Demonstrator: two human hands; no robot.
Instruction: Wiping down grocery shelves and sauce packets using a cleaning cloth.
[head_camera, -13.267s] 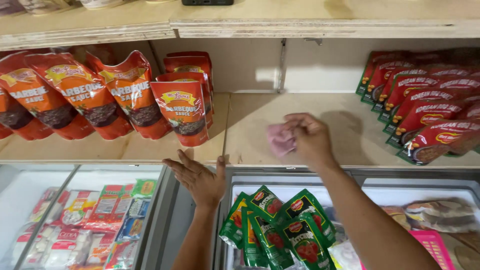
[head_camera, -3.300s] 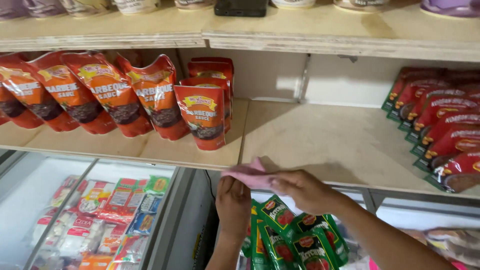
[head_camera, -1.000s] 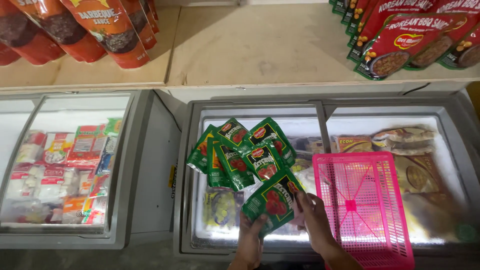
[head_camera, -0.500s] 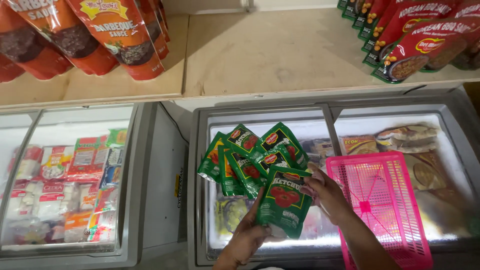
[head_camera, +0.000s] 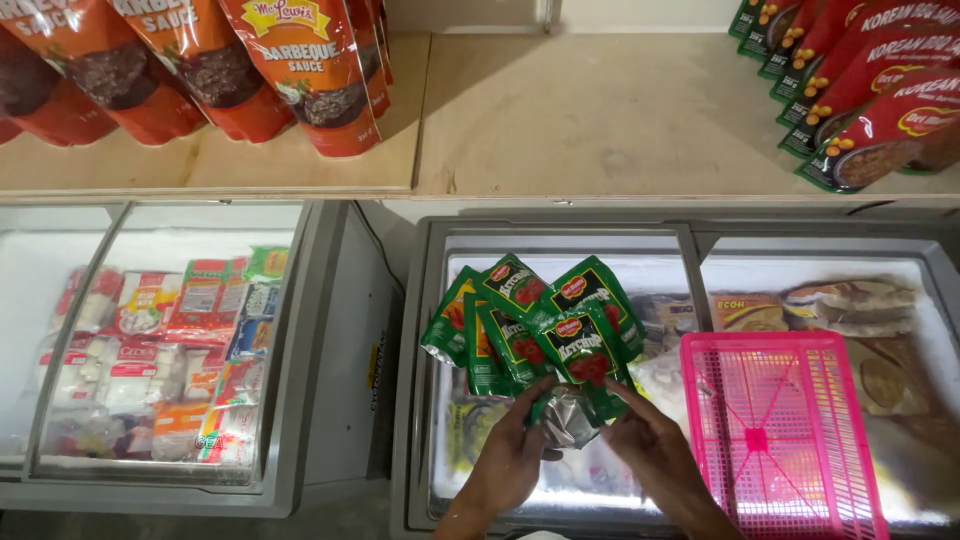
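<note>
While we lean over the chest freezer (head_camera: 660, 235), our left hand (head_camera: 508, 462) and right hand (head_camera: 655, 455) both pinch the lower edges of a fan of green ketchup pouches (head_camera: 535, 320), fingers curled around the silver bottoms so the fronts face up and stay splayed above the glass lid. Just right of them a pink plastic basket (head_camera: 780, 440) rests on the lid. Orange sauce pouches (head_camera: 290, 70) lean upright on the wooden shelf (head_camera: 600, 120) above.
</note>
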